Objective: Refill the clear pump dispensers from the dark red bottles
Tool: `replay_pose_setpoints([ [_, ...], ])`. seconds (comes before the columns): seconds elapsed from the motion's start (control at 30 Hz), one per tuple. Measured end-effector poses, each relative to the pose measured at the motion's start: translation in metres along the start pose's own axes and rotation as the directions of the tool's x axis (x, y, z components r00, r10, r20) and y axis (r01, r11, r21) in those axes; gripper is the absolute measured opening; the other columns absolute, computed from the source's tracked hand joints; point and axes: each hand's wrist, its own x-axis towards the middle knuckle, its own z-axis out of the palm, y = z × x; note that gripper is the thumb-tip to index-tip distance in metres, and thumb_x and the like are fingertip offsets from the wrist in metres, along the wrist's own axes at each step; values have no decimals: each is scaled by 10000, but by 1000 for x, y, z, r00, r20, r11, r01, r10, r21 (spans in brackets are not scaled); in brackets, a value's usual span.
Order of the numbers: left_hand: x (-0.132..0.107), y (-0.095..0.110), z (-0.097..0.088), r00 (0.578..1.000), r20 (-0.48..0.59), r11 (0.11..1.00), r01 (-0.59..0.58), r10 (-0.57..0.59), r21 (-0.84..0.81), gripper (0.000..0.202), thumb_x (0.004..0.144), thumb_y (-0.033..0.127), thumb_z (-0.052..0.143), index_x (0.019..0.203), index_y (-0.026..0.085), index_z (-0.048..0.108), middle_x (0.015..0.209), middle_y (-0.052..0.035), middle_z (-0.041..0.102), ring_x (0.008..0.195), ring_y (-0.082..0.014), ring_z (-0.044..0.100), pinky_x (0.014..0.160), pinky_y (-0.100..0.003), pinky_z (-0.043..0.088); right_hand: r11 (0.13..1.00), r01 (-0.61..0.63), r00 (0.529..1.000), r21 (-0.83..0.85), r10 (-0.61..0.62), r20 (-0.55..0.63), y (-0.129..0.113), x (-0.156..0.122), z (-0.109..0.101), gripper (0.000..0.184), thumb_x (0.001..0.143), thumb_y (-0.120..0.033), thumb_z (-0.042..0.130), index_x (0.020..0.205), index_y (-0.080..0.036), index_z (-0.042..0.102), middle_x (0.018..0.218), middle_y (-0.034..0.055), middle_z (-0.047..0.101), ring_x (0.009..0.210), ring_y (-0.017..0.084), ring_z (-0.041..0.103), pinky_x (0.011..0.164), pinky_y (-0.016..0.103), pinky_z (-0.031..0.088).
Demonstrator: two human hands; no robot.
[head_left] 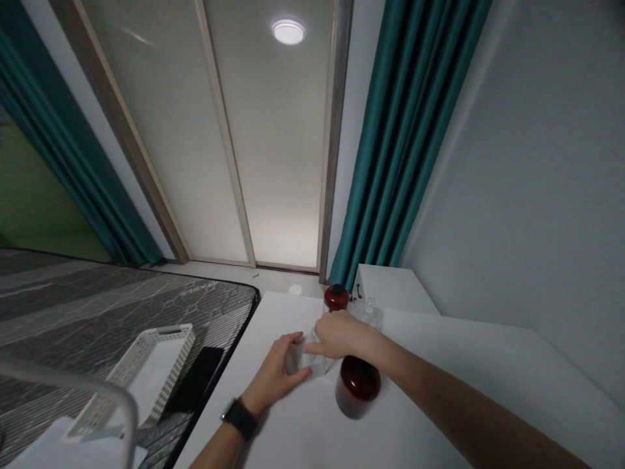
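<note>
My left hand (pixel 279 370), with a dark watch on the wrist, curves its thumb and fingers around a clear, see-through container (pixel 318 366) on the white table. Over that container reaches my right hand (pixel 340 333), its fingers bent and closed at the rim; what they grip, if anything, is hidden. Just below my right wrist stands a jar with a glossy dark red lid (pixel 360 379). A second red-topped jar (pixel 336 298) is beyond my right hand, partly covered by it. Beside it is another clear, glass-like item (pixel 372 315), whose kind I cannot make out.
The white table (pixel 439 391) borders a bed (pixel 219 309) on the left. On the bed lie a white perforated basket (pixel 122 371) and a black flat object (pixel 198 380). A grey curved bar (pixel 127 407) crosses the lower left. A white cabinet (pixel 395 286) stands behind the table.
</note>
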Motion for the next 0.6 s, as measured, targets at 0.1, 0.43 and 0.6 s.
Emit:
replay_pose_setpoints([
  [0.1,0,-3,1,1000,-5,1000,-8,8,-2,649,750,251,783,1335,200,506,1291,-130,623,1187,-299,601,1049,-485,476,998,54,994,11,-53,-93,4,-3,-5,361,942,-407,571,1130,-119,683,1136,183,717,1099,305,660,919,406,496],
  [0.43,3,3,0,1000,20,1000,3,-3,-12,593,752,249,776,1288,191,528,1261,-125,629,1172,-304,593,1039,-478,465,984,161,986,-72,-164,-31,-9,9,17,287,952,-253,583,1170,-78,647,1115,210,717,1090,304,667,940,414,473],
  [0.6,3,5,-1,999,29,999,20,-20,-25,620,749,247,766,1312,197,512,1271,-129,622,1171,-300,595,1047,-489,461,993,58,990,-98,-45,132,-9,8,-2,447,823,-427,723,1115,-88,695,998,214,759,933,342,739,727,367,544],
])
